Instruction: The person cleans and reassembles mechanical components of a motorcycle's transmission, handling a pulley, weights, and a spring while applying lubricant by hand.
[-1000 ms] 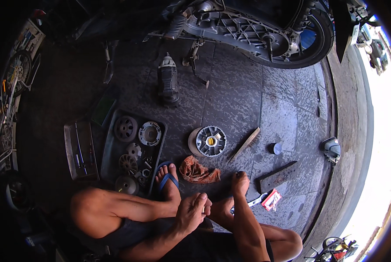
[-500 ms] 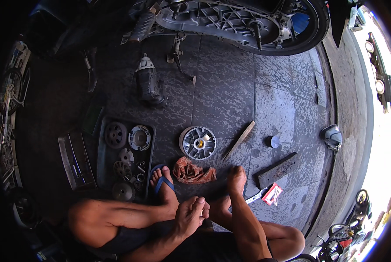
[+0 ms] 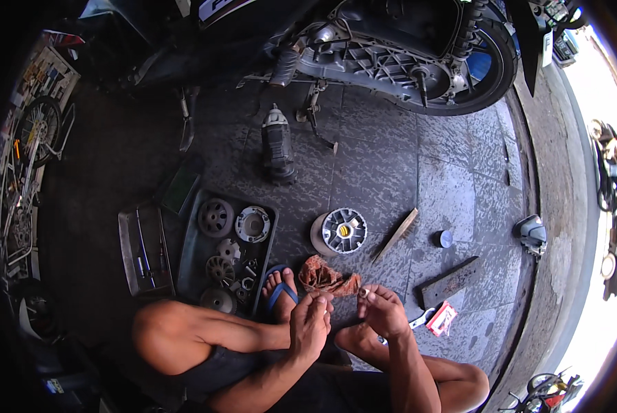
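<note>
My right hand point(image 3: 384, 311) is raised over my lap, its thumb and fingers pinching a small pale cylindrical piece point(image 3: 364, 293). Beside it, my left hand point(image 3: 311, 325) is closed with the thumb along the curled fingers; whatever it may hold is hidden. The hands are apart. Just beyond them lies a crumpled red patterned rag point(image 3: 320, 274) on the floor. Behind the rag is a round silver variator part point(image 3: 344, 231) with ribs and a yellow ring at its centre.
A dark tray point(image 3: 270, 241) of round metal parts lies left, beside a narrow toolbox point(image 3: 124, 241). An impact wrench point(image 3: 277, 148) lies below the scooter point(image 3: 370, 65). Rightward are a brush point(image 3: 396, 234), a round cap point(image 3: 443, 239), a dark block point(image 3: 449, 282) and a red-white packet point(image 3: 441, 319).
My right hand has come back from the floor near the rag to beside my left hand, now pinching the small piece. The whole view has shifted, so floor items sit further right.
</note>
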Demonstrator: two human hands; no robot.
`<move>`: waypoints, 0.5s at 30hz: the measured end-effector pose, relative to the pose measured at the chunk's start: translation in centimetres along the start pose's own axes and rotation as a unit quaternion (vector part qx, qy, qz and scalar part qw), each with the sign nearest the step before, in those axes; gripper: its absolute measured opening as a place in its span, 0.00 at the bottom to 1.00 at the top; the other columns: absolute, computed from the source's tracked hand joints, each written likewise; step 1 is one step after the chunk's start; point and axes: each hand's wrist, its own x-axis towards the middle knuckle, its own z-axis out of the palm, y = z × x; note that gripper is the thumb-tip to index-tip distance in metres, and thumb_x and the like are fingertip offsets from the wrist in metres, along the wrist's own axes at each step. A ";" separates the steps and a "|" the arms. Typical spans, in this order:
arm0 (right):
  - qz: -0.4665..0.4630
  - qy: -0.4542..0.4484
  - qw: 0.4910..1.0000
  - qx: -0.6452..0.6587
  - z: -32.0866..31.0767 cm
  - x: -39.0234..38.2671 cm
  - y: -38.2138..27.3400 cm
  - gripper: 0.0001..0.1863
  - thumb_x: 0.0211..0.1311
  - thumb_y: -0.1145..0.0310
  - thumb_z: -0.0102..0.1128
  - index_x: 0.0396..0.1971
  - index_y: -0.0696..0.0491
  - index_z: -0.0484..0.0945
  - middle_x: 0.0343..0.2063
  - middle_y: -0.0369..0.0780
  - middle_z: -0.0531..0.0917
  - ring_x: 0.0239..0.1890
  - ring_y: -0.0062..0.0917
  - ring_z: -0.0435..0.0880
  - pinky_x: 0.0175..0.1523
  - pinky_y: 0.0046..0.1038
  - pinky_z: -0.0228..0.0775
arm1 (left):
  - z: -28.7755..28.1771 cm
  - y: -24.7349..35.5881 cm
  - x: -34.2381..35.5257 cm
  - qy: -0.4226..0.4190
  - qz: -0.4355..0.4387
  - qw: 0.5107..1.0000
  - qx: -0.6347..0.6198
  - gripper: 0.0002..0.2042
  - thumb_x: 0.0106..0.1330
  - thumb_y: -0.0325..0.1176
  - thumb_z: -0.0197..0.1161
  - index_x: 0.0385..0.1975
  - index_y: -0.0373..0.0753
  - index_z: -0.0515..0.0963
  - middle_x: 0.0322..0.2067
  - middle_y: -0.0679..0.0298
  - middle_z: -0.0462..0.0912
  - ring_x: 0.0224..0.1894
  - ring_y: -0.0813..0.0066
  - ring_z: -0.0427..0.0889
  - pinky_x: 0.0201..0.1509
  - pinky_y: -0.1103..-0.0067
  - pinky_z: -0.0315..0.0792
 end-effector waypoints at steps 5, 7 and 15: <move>0.002 -0.066 0.993 0.099 7.2 -5.3 -0.9 0.12 0.68 0.73 0.60 0.47 0.63 0.77 0.35 0.44 0.83 0.33 0.28 0.84 0.41 0.28 0.76 | 0.9 0.7 -0.2 -0.011 0.109 0.991 0.077 0.18 0.77 0.47 0.51 0.30 0.40 0.72 0.23 0.72 0.70 0.22 0.86 0.67 0.23 0.87 0.62; 0.001 -0.092 0.990 0.105 7.2 -5.5 -0.5 0.12 0.68 0.74 0.60 0.48 0.63 0.76 0.35 0.45 0.83 0.34 0.30 0.85 0.42 0.30 0.77 | 0.8 0.5 -0.5 -0.053 0.147 0.982 0.110 0.21 0.78 0.49 0.49 0.25 0.40 0.70 0.21 0.72 0.68 0.21 0.85 0.66 0.24 0.85 0.61; -0.095 -0.074 0.993 -0.008 9.3 -6.2 0.3 0.11 0.66 0.77 0.62 0.46 0.62 0.76 0.34 0.44 0.83 0.33 0.27 0.85 0.41 0.27 0.77 | -0.1 0.1 -2.1 -0.111 0.174 0.967 0.151 0.22 0.79 0.49 0.45 0.30 0.38 0.73 0.22 0.70 0.71 0.24 0.83 0.67 0.27 0.82 0.63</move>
